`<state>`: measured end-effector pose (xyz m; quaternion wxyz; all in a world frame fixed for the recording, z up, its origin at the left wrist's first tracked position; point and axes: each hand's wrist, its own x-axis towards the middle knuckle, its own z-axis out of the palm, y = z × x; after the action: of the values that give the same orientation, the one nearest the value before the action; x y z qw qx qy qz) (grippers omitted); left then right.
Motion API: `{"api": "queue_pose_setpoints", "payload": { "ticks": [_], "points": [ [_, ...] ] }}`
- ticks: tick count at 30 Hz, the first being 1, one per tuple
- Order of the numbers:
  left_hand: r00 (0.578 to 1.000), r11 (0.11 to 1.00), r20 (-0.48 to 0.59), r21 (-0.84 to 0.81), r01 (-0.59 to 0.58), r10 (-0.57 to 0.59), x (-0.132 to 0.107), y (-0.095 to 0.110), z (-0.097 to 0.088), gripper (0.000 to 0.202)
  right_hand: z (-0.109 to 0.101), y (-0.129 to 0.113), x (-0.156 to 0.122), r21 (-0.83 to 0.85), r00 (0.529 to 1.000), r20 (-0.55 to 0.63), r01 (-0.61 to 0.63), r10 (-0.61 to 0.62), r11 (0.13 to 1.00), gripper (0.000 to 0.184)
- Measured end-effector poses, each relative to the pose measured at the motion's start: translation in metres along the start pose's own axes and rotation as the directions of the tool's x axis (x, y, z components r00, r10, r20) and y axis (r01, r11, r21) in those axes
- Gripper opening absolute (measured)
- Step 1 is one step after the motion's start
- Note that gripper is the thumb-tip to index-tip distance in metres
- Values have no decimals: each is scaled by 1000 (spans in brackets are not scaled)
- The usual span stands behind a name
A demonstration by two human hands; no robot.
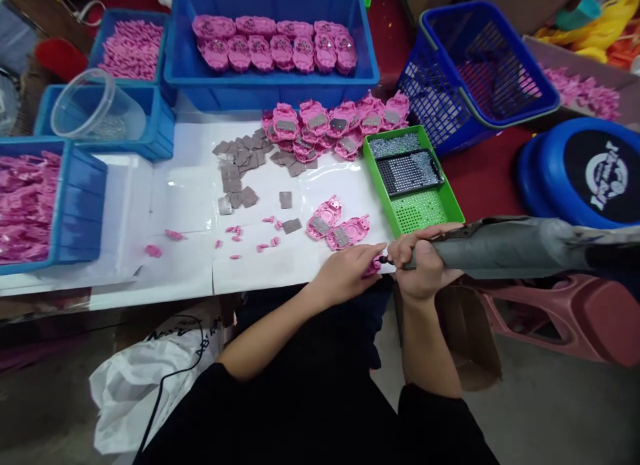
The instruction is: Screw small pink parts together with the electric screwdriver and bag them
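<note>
My right hand [423,261] is wrapped round the front end of a long grey electric screwdriver [500,248]. Its dark bit points left onto a pink plastic part [373,266] at the table's front edge. My left hand [347,273] is closed over that part and hides most of it. Just beyond lie two pink plastic shells [324,218] with grey metal plates in them. To the right of these, a green tray [425,215] holds small screws [395,145] and a black perforated plate [407,173].
Loose grey metal plates [243,155] and a heap of pink shells [345,125] cover the table's back. Small pink pieces [263,247] lie left of my hands. Blue bins [273,91] line the back and left; a blue basket [435,111] and blue stool [550,171] stand right.
</note>
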<state>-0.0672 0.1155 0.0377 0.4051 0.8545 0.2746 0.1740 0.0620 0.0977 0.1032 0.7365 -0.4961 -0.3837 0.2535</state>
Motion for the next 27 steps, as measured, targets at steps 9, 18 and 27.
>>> {"api": "queue_pose_setpoints", "payload": {
  "ticks": [9, 18, 27],
  "points": [
    [1000, 1000, 3, 3, 19, -19, -1, 1, 2, 53, -14, -5, 21, 104, 962, 268, -86, 55, 991, 26],
    [998, 999, -49, 11, -40, 41, 0, -5, 8, 44, -20, -25, 20, 78, 975, 211, 50, -66, 996, 10],
    [992, 991, -40, 70, -116, 119, -2, -1, 2, 24, -49, -22, 61, -109, 953, -211, 198, -217, 974, 20]
  ]
}}
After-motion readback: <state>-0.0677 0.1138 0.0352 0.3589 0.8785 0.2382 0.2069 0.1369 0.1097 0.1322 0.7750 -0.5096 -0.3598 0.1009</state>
